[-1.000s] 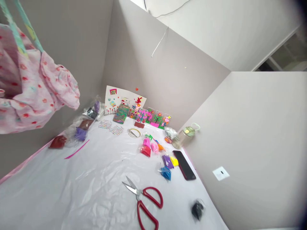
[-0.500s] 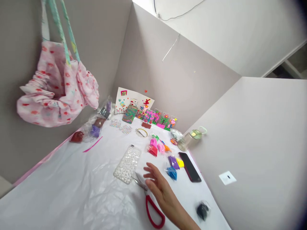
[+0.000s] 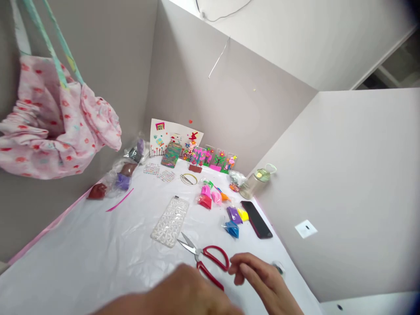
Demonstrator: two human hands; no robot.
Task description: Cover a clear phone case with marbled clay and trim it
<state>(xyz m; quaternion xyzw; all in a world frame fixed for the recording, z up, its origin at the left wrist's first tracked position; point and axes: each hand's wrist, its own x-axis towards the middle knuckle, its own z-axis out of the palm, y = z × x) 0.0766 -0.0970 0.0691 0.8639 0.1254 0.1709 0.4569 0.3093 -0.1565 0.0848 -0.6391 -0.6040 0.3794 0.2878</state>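
My right hand is just right of the red-handled scissors, its fingertips close to one handle loop. Those fingers are loosely bent, with nothing seen in them. At the bottom centre my left hand is blurred and shows its back; its fingers are hidden, and it covers part of the lower scissor handle. The scissor blades are spread and point toward a clear phone case with a white pattern, which lies flat on the white-covered table.
Bagged clay packets, including blue, purple and red, lie right of centre beside a black phone. A bottle stands by the wall. A pink fabric bag hangs at left. Decorated cards stand behind.
My right hand has moved right and down, off the scissors. My left hand has come into view at the bottom. The view has shifted slightly, so things appear further left.
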